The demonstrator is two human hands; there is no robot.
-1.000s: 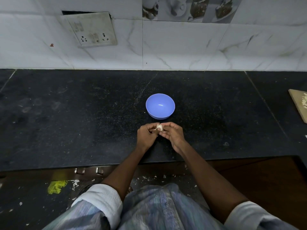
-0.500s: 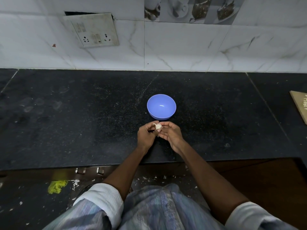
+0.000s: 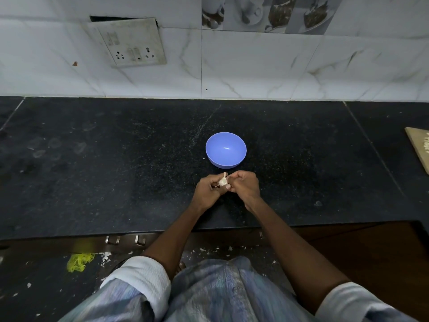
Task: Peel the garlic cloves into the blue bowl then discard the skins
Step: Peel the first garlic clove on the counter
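A blue bowl (image 3: pixel 225 149) stands on the black counter (image 3: pixel 116 170), and nothing shows inside it. Just in front of it, both my hands meet over the counter. My left hand (image 3: pixel 207 190) grips a small whitish garlic piece (image 3: pixel 222 180) with a papery tip pointing up. My right hand (image 3: pixel 245 184) has its fingers curled and pinches the same garlic from the right side. Most of the garlic is hidden between my fingers.
A wooden board (image 3: pixel 420 147) with white bits on it lies at the counter's right edge. A tiled wall with a switch plate (image 3: pixel 132 43) rises behind. Below the counter edge the floor carries white skin scraps and a yellow scrap (image 3: pixel 80 261).
The hands stay in front of the bowl. The garlic has turned in my fingers, and its papery tip now sticks upward. My right hand's fingers have curled tighter.
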